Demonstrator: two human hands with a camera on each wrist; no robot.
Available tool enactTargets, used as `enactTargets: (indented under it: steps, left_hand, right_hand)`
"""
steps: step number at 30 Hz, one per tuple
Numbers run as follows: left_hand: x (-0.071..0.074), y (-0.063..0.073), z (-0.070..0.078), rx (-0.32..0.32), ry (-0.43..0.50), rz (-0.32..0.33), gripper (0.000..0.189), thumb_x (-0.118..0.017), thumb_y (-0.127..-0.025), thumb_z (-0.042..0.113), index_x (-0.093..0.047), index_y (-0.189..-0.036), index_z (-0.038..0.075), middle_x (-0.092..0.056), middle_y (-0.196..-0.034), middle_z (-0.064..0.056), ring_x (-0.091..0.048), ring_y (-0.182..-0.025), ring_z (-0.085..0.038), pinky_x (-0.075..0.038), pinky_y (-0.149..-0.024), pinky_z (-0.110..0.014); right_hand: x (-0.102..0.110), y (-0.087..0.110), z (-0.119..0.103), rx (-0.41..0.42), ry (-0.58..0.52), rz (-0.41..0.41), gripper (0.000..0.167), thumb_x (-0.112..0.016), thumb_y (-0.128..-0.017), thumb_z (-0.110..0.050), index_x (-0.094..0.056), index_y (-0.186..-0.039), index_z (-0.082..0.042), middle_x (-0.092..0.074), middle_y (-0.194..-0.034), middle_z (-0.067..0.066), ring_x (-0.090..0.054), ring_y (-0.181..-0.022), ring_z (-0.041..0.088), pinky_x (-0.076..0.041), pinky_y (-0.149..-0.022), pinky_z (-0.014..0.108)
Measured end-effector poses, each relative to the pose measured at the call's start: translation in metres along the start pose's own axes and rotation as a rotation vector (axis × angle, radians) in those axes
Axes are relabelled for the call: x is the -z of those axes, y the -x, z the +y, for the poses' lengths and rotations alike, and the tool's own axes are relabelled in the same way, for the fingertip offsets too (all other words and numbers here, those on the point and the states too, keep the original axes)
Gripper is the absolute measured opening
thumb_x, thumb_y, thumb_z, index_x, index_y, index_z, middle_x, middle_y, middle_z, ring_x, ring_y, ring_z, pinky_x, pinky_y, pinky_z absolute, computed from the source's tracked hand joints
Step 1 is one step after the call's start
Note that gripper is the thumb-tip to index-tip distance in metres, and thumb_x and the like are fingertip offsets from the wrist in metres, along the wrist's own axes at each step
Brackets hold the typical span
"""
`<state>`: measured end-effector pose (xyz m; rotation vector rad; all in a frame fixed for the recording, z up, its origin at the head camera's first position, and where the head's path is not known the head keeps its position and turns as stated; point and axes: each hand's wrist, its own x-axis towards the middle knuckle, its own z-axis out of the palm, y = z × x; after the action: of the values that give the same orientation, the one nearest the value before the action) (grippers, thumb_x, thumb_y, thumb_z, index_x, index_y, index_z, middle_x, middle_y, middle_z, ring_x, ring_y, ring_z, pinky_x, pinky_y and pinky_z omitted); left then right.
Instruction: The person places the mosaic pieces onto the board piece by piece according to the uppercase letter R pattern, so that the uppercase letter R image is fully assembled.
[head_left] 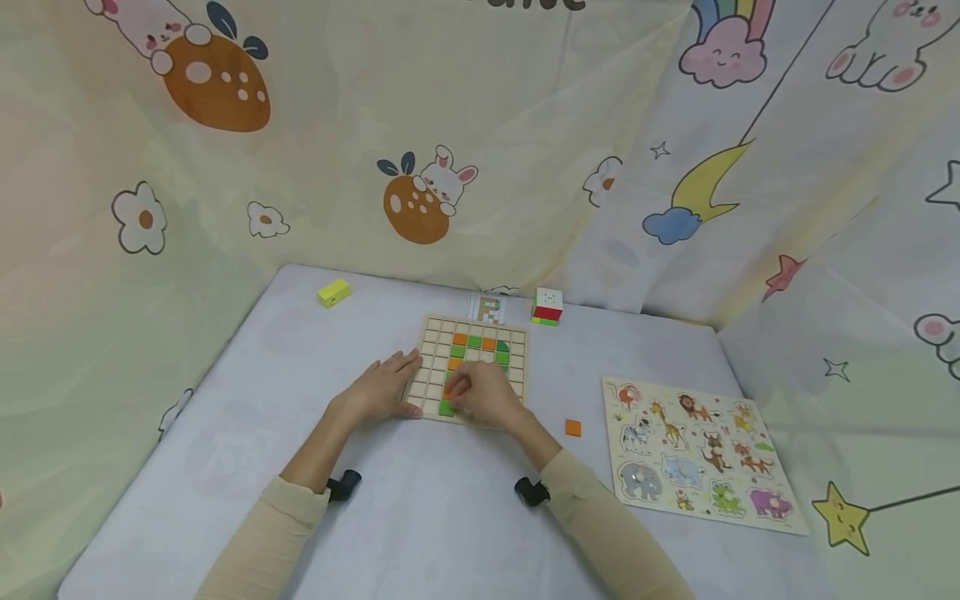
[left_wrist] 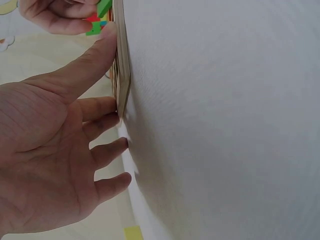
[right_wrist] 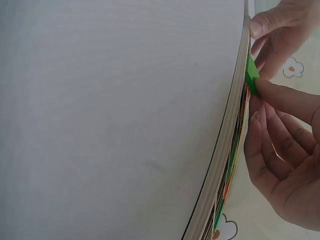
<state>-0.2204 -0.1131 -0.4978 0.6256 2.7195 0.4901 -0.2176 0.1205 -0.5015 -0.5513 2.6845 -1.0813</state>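
Note:
A wooden grid board [head_left: 431, 337] lies on the table, with orange and green tiles set in several of its cells. My left hand [head_left: 378, 387] rests along the board's left side, fingers spread and fairly straight; the thumb touches the near edge in the left wrist view. Over the lower left cells, my right hand [head_left: 486, 393] pinches a green tile [right_wrist: 251, 75] between thumb and fingers. That tile stands tilted at the board's surface in the right wrist view. The right hand covers part of the board's middle and lower cells.
A loose orange tile [head_left: 573, 427] lies right of the board. Farther right is an animal puzzle board [head_left: 705, 454]. Behind the grid board are a small pattern card [head_left: 491, 309] and a colored cube [head_left: 547, 306]. A yellow block [head_left: 333, 292] sits at the back left.

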Motion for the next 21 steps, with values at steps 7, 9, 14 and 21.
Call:
enactTargets:
  steps: [7, 9, 14, 21]
  left_hand:
    - [-0.001, 0.0, 0.0, -0.004, 0.001, 0.001, 0.1, -0.083, -0.088, 0.041, -0.03, -0.162, 0.0, -0.023, -0.171, -0.017, -0.02, -0.157, -0.042, -0.019, -0.125, -0.065]
    - [-0.001, -0.001, 0.0, -0.003, 0.001, 0.004, 0.1, -0.083, -0.088, 0.041, -0.031, -0.162, 0.0, -0.023, -0.171, -0.017, -0.02, -0.157, -0.042, -0.019, -0.125, -0.065]
    - [-0.001, -0.001, 0.0, 0.001, -0.001, 0.011, 0.1, -0.083, -0.088, 0.041, -0.031, -0.162, 0.0, -0.024, -0.171, -0.017, -0.02, -0.157, -0.042, -0.019, -0.125, -0.065]
    - [-0.002, -0.001, 0.0, 0.012, -0.01, 0.007, 0.1, -0.084, -0.087, 0.041, -0.032, -0.162, -0.001, -0.024, -0.171, -0.017, -0.02, -0.157, -0.042, -0.019, -0.126, -0.064]
  right_hand:
    - [0.0, 0.002, 0.0, -0.016, -0.003, -0.012, 0.022, -0.085, -0.083, 0.0, -0.079, -0.103, -0.007, -0.072, -0.082, -0.005, -0.068, -0.075, 0.009, -0.059, -0.066, 0.024]
    - [0.003, 0.003, 0.0, -0.03, -0.012, -0.012, 0.022, -0.084, -0.084, 0.0, -0.079, -0.103, -0.008, -0.072, -0.083, -0.005, -0.068, -0.075, 0.01, -0.059, -0.066, 0.025]
    - [0.011, 0.007, 0.002, -0.026, -0.007, 0.016, 0.021, -0.084, -0.086, -0.003, -0.079, -0.105, -0.008, -0.074, -0.085, -0.005, -0.068, -0.079, 0.008, -0.059, -0.072, 0.028]
    - [0.027, 0.017, 0.011, -0.025, 0.002, 0.058, 0.022, -0.085, -0.085, -0.002, -0.079, -0.106, -0.007, -0.075, -0.086, -0.002, -0.068, -0.078, 0.009, -0.06, -0.076, 0.031]
